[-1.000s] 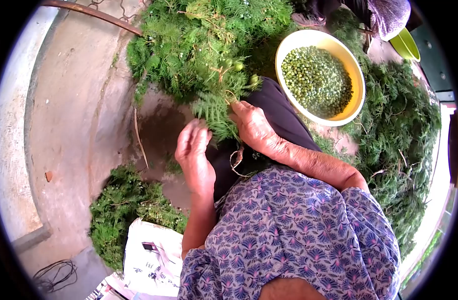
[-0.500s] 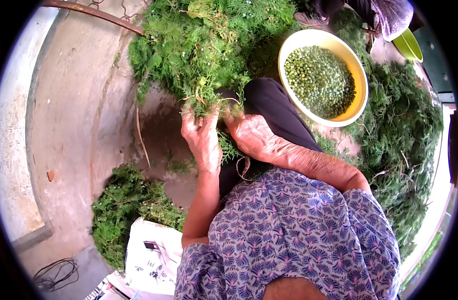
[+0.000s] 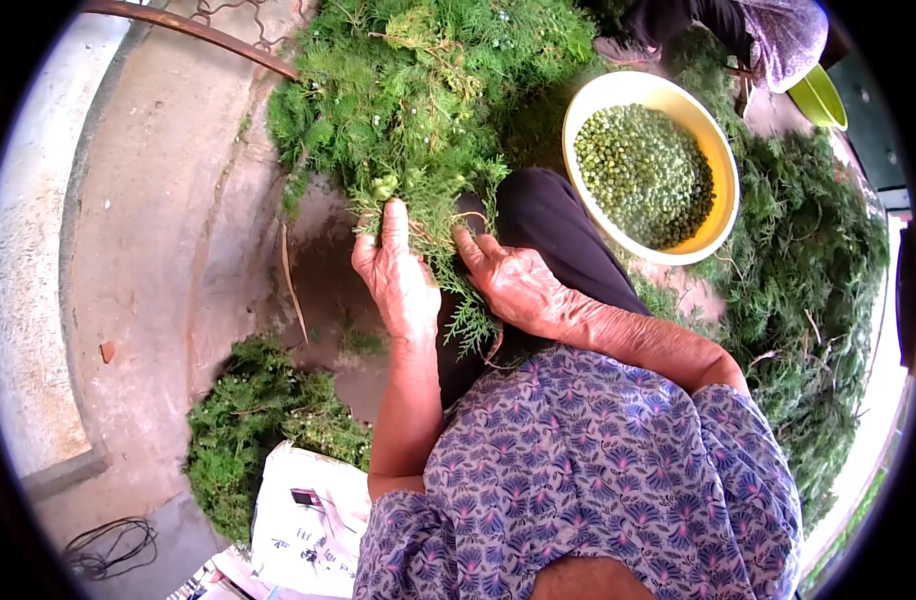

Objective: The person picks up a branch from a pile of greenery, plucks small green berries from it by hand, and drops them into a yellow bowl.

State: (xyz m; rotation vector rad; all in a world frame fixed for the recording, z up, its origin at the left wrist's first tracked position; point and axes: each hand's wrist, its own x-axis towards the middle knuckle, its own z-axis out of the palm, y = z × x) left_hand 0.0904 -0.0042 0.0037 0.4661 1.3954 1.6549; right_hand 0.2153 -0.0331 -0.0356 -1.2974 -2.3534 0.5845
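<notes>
My left hand (image 3: 403, 285) is closed on a leafy evergreen sprig (image 3: 430, 215), its thumb pressed along the stem. Small round green berries (image 3: 383, 187) show just beyond the thumb tip. My right hand (image 3: 523, 288) is beside the sprig, fingers curled and fingertips close to a thin brown stem; what lies inside them is hidden. Part of the sprig hangs down between the two hands, over my dark trouser leg (image 3: 568, 235). Past my hands lies a large heap of cut evergreen branches (image 3: 408, 90).
A yellow basin (image 3: 723, 215) of green berries stands at the right. More branches (image 3: 798, 240) are piled beyond it, and a smaller heap (image 3: 253, 420) lies lower left by a white sack (image 3: 303, 540). Another person's patterned clothing (image 3: 783, 45) and a green basin (image 3: 818, 98) appear top right.
My hands have moved slightly apart. The left thumb now lies straight along the sprig, and more of the foliage shows between my hands. The whole view has shifted a little.
</notes>
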